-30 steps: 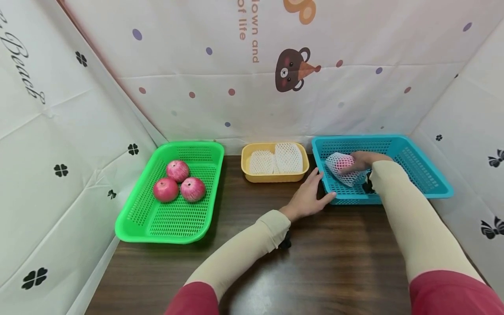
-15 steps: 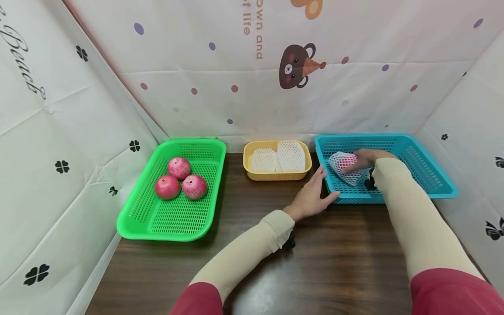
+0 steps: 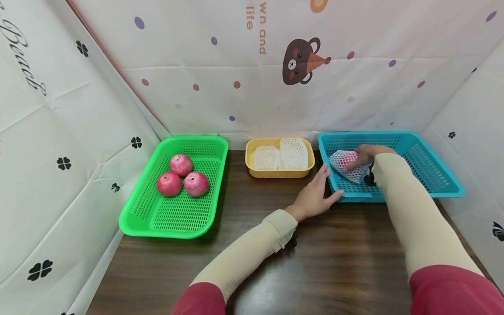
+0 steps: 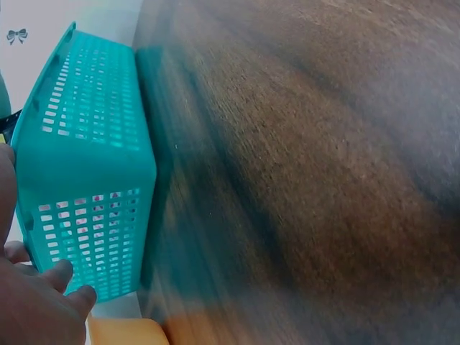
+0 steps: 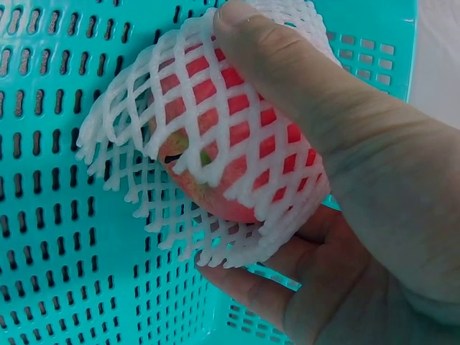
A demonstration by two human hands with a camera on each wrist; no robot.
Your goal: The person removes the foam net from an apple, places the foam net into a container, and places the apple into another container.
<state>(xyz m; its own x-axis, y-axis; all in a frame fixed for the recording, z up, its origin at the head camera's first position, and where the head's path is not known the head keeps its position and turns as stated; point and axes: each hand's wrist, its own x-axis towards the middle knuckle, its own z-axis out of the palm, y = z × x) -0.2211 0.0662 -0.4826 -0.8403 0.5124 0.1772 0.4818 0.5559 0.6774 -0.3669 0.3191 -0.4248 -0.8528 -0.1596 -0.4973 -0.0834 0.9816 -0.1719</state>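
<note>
My right hand [image 3: 362, 156] is inside the blue basket [image 3: 437, 194] and grips a red apple [image 5: 230, 183] wrapped in a white foam net [image 5: 269, 215]. In the right wrist view the thumb lies over the net and the fingers curl below it. The net's frayed open end leaves part of the apple bare. My left hand [image 3: 313, 197] rests at the basket's near left corner, fingers stretched along the side and thumb at the front edge. The left wrist view shows its fingertips [image 4: 59, 273] against the perforated outer wall. Three red apples [image 3: 196, 183] sit together in the green basket [image 3: 173, 233].
Between the two baskets stands a small yellow basket [image 3: 280, 173] holding white foam nets [image 3: 293, 153]. Everything stands on a dark wooden table [image 3: 315, 262]. A printed white cloth [image 3: 189, 43] hangs behind, with more cloth at both sides.
The head view has shifted slightly, so the scene sits a little lower-angled and to the right. Both hands keep about the same places; the netted apple stays in the right hand.
</note>
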